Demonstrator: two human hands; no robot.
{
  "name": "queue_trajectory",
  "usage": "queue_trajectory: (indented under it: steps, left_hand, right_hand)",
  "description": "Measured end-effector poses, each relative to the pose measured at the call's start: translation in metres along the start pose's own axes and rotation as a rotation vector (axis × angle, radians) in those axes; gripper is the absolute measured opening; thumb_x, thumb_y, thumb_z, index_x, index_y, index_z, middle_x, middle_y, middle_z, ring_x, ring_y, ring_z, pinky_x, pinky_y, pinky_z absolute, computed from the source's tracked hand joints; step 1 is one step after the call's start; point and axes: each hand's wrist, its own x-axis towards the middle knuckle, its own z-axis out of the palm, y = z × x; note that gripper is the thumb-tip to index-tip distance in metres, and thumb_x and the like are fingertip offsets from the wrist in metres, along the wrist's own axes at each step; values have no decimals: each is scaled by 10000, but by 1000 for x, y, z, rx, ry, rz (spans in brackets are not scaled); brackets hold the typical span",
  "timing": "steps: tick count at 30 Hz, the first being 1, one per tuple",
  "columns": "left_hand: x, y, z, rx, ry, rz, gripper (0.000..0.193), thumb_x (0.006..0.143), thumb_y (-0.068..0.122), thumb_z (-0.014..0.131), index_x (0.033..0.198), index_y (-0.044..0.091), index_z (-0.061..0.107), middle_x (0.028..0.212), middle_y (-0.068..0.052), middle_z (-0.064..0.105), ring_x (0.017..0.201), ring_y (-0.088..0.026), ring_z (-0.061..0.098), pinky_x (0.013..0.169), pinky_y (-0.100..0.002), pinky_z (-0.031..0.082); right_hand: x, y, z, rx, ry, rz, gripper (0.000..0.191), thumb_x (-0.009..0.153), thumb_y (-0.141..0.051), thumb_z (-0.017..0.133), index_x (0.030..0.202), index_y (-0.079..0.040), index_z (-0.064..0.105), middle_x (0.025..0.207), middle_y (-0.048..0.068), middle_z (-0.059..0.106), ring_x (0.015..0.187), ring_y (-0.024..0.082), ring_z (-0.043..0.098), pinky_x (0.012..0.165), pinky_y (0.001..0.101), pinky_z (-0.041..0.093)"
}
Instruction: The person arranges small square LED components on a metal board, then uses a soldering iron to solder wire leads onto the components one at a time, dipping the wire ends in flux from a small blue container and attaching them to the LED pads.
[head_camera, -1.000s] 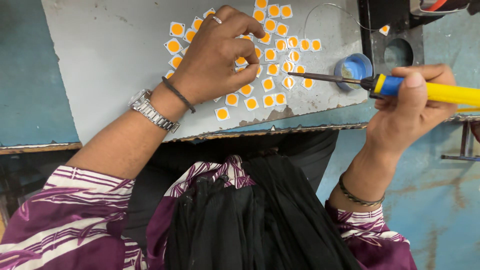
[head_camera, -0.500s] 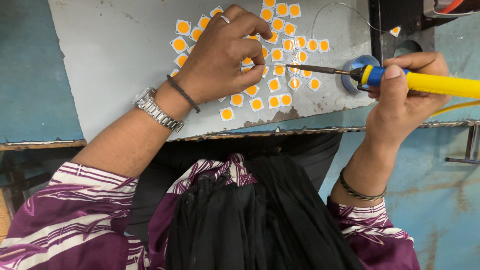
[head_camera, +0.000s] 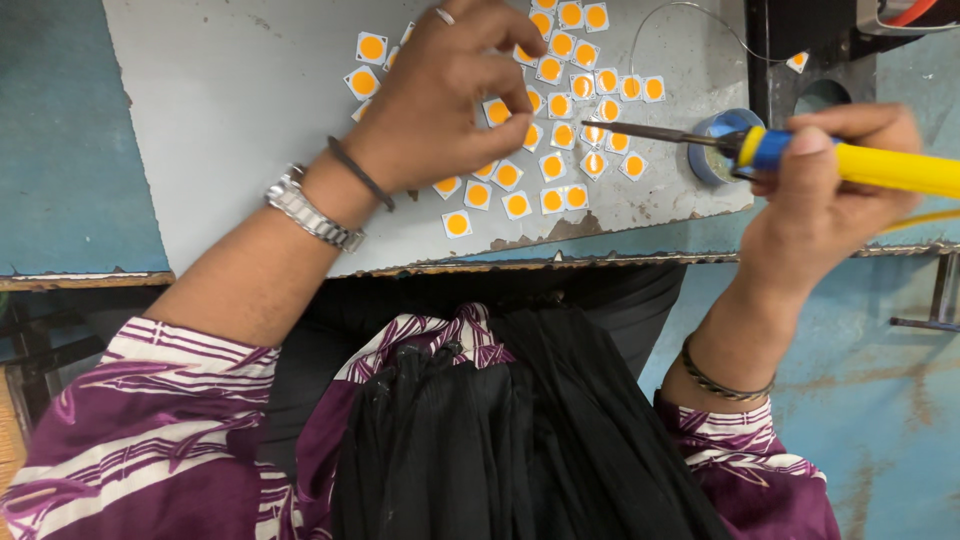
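Pinching one small square chip in my left grip, I wrap my right grip around the yellow soldering iron. Its tip points toward nine o'clock over the chips on the grey sheet atop the desk.

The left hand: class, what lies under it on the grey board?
Small white squares with orange centres show around the left hand, one at its fingertips; any beneath the palm are covered.

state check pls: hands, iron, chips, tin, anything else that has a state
left hand: fingertips pinching one chip on the grey board
right hand: gripping soldering iron, level, tip over the chips
chips: loose, flat, face up
round tin: open
solder wire: looped, slack
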Motion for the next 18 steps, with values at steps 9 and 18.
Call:
queue_trajectory:
  steps: [9, 18]
  left_hand:
    - [0, -11, -7, -74, -98, -86, 91, 871, 155, 786, 802, 113, 743, 1256, -6, 704, 1142, -195, 630, 988, -378, 465]
    - [-5, -15, -5, -22, -111, -46, 84, 833, 132, 774, 759, 106, 745, 1251, -9, 710, 1113, -188, 637, 1019, -392, 452]
  right_hand:
    - [-5, -4, 0, -1, -9, -23, 366, 1113, -274, 745, 1073, 47, 573, 864, 67, 551, 598, 121, 493, 523, 230, 428]
    - [-15, 3, 5, -10, -54, 7, 330, 1152, -209, 738, 1093, 79, 587, 921, 88, 578, 655, 113, 478, 604, 226, 446]
